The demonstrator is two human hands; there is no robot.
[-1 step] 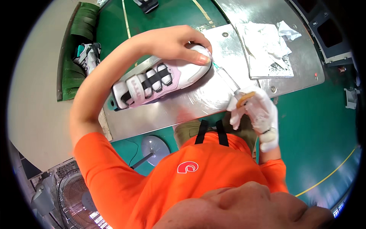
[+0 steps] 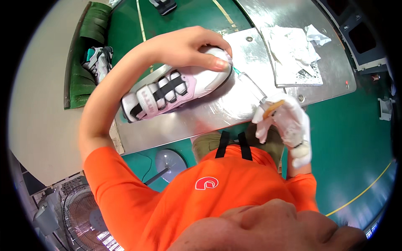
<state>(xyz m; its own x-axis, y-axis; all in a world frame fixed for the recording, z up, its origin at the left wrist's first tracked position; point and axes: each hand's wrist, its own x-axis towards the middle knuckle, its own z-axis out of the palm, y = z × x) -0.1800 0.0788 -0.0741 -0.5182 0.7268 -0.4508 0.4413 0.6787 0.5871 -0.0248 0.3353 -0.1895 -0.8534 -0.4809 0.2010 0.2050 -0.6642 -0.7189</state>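
Nearest the camera is the person's orange shirt (image 2: 217,188), with a fan (image 2: 83,217) on the floor at lower left and a round white base (image 2: 169,161) just beyond the shirt's edge.

The right hand (image 2: 284,121), in a white glove, is closed around a syringe (image 2: 251,85) at the near edge of the desk (image 2: 234,108). The clear barrel runs up and left from the glove, and its green tip reaches the toe of the shoe (image 2: 176,90). An orange bit shows between the gloved fingers.

The shoe, white and pink with black straps, lies on its side on the shiny metal desk, toe toward the right. The bare left hand (image 2: 192,48) comes over it from above, fingers curled and pressing down on the toe, thumb along the near side. The left forearm crosses over the shoe's far edge and hides part of the desk behind it.

Farther right on the desk lies crumpled white paper (image 2: 293,50) on a flat sheet. To the far left, on the floor, a green rack (image 2: 83,54) holds another shoe (image 2: 98,60). Beyond the desk is green floor (image 2: 188,14) with yellow lines.
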